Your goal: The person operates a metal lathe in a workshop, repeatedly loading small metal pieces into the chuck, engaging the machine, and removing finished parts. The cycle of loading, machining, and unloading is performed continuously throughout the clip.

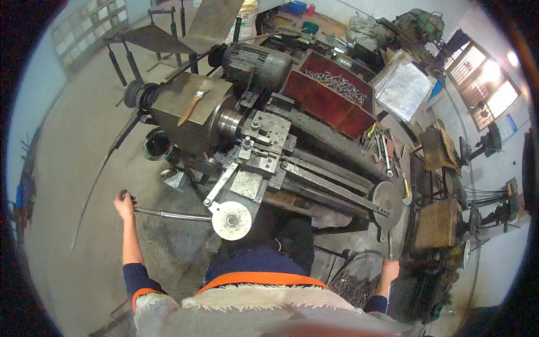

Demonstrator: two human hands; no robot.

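In front of the lathe point(267, 137), the left hand point(124, 205) grips a lever point(174, 215), the right hand point(389, 271) a rod point(391, 245). A paintbrush point(193, 106) lies on the lathe; wrenches point(389, 158) lie to its right; behind it, a red bin point(323, 105) holds metal bits point(339, 86).

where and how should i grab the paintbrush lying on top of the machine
Best by its wooden handle, probably coming from the person's near side: the handle's slim end points toward the person, near the edge of the metal cover, while the bristles point away.
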